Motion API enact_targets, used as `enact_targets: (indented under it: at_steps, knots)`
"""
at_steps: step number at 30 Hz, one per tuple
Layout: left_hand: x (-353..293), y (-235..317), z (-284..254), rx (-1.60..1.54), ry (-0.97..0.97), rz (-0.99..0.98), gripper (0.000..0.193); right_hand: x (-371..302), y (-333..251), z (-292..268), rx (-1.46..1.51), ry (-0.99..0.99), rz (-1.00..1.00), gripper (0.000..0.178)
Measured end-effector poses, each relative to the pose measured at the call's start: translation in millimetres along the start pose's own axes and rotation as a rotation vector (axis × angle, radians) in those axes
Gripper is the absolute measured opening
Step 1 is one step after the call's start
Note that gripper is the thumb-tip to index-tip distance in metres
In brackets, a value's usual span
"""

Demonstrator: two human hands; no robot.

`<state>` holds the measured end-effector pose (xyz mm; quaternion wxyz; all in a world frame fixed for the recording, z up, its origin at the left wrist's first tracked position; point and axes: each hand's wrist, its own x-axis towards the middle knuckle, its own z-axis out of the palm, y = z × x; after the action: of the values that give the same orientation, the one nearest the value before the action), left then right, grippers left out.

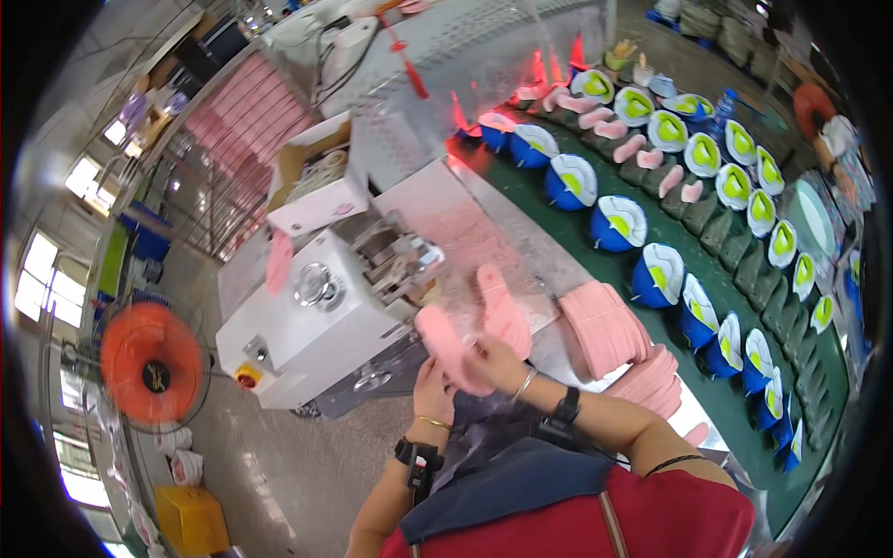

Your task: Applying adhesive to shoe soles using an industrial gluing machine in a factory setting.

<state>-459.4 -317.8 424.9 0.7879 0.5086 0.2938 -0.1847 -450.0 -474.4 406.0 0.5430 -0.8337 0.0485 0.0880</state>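
Between my hands, in front of the machine, is a pink insole point(441, 333). My left hand point(433, 392) grips its near end, fingers closed. My right hand point(499, 366) is closed on the insole's right edge near the same end. Just beyond my right hand, more pink insoles point(503, 309) lie on the metal worktop point(437, 209). To the right, stacks of pink insoles point(605, 327) stand at the worktop's edge. A white machine point(312, 316) with a round dial is left of the held insole. My fingertips are partly hidden.
A green conveyor point(595, 265) carries rows of blue-and-white shoe uppers point(619, 223) and pink insoles on the right. Behind the machine stands an open cardboard box point(316, 177). An orange fan point(153, 363) and a yellow bin point(191, 521) are at the left.
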Motion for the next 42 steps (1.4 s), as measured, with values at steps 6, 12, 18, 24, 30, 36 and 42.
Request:
enact_targets:
  at_steps: [6, 12, 18, 24, 30, 36, 42]
  knots:
    - [-35.7, 8.2, -29.1, -0.077, -0.026, -0.116, 0.031, 105.3, 8.3, -30.7, 0.155, 0.227, -0.134, 0.03]
    - [-35.4, -3.3, -36.7, 0.025, -0.202, -0.119, 0.03, 163.7, -8.8, -29.2, -0.136, 0.218, -0.054, 0.027]
    - [-32.1, -3.6, -44.4, 0.025, -0.223, -0.18, 0.026, 158.8, -10.1, -78.6, -0.466, 0.299, -0.148, 0.042]
    - [-8.4, -6.1, -19.8, 0.321, -0.235, -0.045, 0.032, 177.0, -36.6, -44.4, -0.22, 0.096, 0.15, 0.031]
    - [42.8, -20.9, 29.9, 0.407, -0.324, -0.176, 0.038, 203.5, -23.5, -52.8, -0.009, 0.588, 0.137, 0.041]
    - [102.1, -41.2, 66.0, 0.871, -0.314, -0.017, 0.045, 155.6, 116.1, -256.1, 0.986, 0.749, 0.302, 0.02]
    - [116.3, -65.1, 82.8, 1.161, -0.238, 0.234, 0.054, 32.7, 278.2, -452.2, -0.047, 1.372, 0.507, 0.024]
